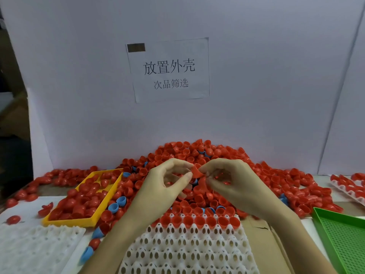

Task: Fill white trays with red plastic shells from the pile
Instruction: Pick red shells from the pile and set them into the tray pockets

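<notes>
A big pile of red shells (197,153) spreads across the back of the table, with a few blue ones mixed in. Above it, my left hand (166,180) and my right hand (231,178) meet, and both pinch one red shell (197,172) between their fingertips. The white tray (189,246) lies right in front of me, under my forearms. Its far row holds several red shells (199,222); the nearer cells are bare holes.
A yellow tray (65,221) with red shells sits at the left. Another white tray (37,248) lies at the near left. A green mesh tray (343,240) is at the right. A filled white tray (347,191) shows at the far right edge. A white backboard with a paper sign (169,70) stands behind.
</notes>
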The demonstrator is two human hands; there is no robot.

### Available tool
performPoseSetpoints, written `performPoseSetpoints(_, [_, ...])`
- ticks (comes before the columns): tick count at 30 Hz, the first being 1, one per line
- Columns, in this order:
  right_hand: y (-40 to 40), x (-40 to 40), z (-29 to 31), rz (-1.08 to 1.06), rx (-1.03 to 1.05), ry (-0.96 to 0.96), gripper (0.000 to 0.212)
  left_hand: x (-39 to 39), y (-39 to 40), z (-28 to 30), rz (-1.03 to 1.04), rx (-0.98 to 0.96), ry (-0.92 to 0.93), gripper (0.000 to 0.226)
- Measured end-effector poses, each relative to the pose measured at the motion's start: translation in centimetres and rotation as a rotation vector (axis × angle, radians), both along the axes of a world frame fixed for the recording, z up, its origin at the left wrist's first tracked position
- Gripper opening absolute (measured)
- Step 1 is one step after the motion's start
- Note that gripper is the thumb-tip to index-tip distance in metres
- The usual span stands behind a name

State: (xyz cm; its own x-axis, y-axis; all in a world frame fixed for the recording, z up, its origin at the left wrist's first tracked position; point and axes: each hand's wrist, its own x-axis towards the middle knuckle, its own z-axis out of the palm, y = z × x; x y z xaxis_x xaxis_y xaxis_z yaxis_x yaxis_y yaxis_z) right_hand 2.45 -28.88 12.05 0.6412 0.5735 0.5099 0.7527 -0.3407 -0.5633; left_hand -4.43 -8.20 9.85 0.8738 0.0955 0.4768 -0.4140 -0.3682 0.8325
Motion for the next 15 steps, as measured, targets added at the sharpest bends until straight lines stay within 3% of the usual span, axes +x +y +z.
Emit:
performPoseSetpoints(5, [0.5,-0.3,0.0,0.0,-0.017,-0.029,0.04,-2.1,4.8,-3.3,0.272,0.21,0.03,0.016])
performPoseSetpoints(9, [2.0,-1.1,-0.7,0.008,-0.061,-0.042,0.028,-3.8,8.3,-8.0,0.495,0.089,0.061,0.019])
performPoseSetpoints(12, [3.1,-1.7,-1.4,0.024,-0.102,-0.052,0.02,-4.5,8.9,-9.6,0.531,0.044,0.007,0.019])
performPoseSetpoints(15, [3.4,-1.9,-2.4,0.013,-0.072,-0.016,0.013,-5.0,7.9,-9.0,0.481,0.125,-0.134,0.017])
